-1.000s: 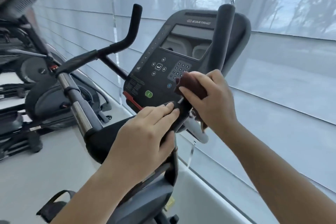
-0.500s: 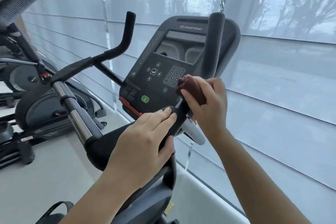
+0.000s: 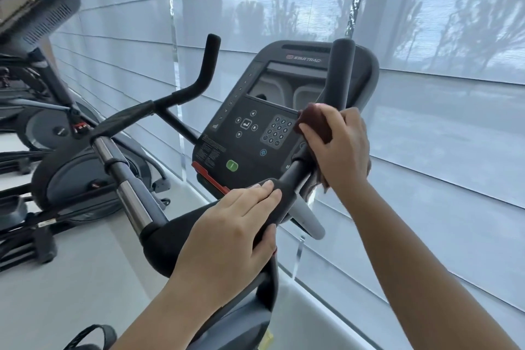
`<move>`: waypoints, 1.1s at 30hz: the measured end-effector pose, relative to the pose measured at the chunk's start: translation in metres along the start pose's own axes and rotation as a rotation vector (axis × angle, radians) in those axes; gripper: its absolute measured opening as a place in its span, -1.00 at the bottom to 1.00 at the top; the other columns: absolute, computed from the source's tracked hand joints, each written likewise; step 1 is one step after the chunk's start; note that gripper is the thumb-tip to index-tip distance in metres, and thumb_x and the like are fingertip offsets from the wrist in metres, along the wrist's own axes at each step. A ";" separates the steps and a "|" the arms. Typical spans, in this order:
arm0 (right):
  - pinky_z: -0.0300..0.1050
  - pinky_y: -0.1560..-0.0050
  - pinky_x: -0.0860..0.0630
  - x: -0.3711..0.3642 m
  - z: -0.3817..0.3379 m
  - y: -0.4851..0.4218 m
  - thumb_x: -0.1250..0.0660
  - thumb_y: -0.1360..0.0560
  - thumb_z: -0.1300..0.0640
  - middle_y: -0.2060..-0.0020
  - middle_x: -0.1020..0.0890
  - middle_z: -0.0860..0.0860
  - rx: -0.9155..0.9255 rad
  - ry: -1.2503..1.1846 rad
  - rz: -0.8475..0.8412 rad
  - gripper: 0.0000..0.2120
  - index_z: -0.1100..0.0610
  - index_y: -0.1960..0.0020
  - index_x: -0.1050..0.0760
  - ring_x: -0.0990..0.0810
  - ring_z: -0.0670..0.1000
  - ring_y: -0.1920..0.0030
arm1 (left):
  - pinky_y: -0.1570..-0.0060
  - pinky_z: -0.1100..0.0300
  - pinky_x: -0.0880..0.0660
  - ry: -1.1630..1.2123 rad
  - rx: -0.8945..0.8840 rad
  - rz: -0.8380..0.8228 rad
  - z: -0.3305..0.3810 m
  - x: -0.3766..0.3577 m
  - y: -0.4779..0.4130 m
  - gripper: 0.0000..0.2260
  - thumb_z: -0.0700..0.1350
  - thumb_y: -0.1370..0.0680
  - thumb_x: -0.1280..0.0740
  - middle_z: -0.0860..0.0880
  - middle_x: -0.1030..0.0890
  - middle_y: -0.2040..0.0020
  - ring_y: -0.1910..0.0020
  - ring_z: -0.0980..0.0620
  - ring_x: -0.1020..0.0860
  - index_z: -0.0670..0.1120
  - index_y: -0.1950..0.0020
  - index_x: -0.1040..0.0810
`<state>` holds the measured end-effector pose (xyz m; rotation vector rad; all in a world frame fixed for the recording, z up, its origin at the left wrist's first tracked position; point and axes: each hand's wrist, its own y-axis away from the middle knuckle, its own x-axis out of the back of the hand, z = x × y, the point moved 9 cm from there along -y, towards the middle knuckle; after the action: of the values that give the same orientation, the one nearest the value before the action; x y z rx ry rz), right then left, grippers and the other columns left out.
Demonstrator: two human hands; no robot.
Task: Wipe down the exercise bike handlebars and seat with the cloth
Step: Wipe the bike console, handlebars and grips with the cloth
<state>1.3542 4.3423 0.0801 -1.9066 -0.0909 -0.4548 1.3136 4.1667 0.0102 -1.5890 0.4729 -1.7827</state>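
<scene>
– So, where is the dark maroon cloth (image 3: 314,122)?
– Bunched in the right hand (image 3: 342,150), whose fingers curl round it and press it against the black padded right handlebar upright (image 3: 340,74), just beside the keypad of the dark grey console (image 3: 244,150).
– And the left hand (image 3: 233,236)?
– Gripping the same handlebar lower down, at its padded bend: fingers over the top, thumb underneath.
– Does the cloth wrap the whole bar?
– Hard to tell; a loose end seems to hang below the right wrist, behind the bar.
– Anything else nearby?
– The other black horn-shaped grip (image 3: 208,65) stands free at left, a chrome tube (image 3: 127,196) below it, more grey exercise machines (image 3: 71,179) beyond, pale roller blinds (image 3: 426,150) behind.
</scene>
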 end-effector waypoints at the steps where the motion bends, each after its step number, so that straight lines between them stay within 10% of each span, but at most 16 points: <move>1: 0.01 0.01 -0.46 -0.004 0.006 -0.009 -0.35 -0.47 -0.03 0.04 -0.48 0.18 -0.032 0.022 -0.027 -0.59 0.02 -0.28 -0.45 -0.46 0.16 0.02 | -0.18 0.29 -0.31 0.001 0.000 0.002 0.000 0.000 0.000 -0.61 -0.04 -0.47 -0.16 0.01 -0.57 -0.19 -0.14 0.07 -0.51 -0.12 -0.23 -0.54; 12: -0.09 0.20 -0.48 -0.010 -0.039 0.027 -0.37 -0.43 -0.04 0.15 -0.46 0.11 0.296 -0.063 -0.233 -0.69 0.02 -0.14 -0.55 -0.49 0.12 0.16 | -0.15 0.25 -0.36 -0.007 -0.010 0.019 0.001 0.000 0.000 -0.63 -0.06 -0.47 -0.18 -0.02 -0.57 -0.19 -0.12 0.04 -0.50 -0.14 -0.22 -0.54; 26: -0.32 0.08 -0.40 -0.002 -0.027 0.052 -0.42 -0.36 -0.03 0.12 -0.49 0.00 0.005 -0.270 -0.177 -0.72 -0.06 -0.05 -0.49 -0.47 -0.11 0.12 | -0.22 0.22 -0.31 0.037 -0.051 -0.055 0.003 -0.001 -0.001 -0.60 -0.05 -0.49 -0.16 -0.06 -0.55 -0.21 -0.16 0.00 -0.50 -0.17 -0.25 -0.51; 33: -0.13 0.05 -0.38 -0.011 -0.011 -0.008 -0.39 -0.40 -0.10 0.12 -0.47 0.09 -0.032 0.136 -0.205 -0.71 -0.02 -0.08 -0.55 -0.47 0.07 0.06 | -0.10 0.09 -0.50 0.017 -0.391 -0.274 -0.010 0.000 -0.005 -0.51 0.12 -0.49 -0.15 -0.07 -0.49 -0.29 -0.20 -0.03 -0.49 -0.13 -0.31 -0.46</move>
<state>1.3390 4.3374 0.0869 -1.8996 -0.1912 -0.7272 1.3024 4.1683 0.0122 -1.9862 0.6706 -1.9955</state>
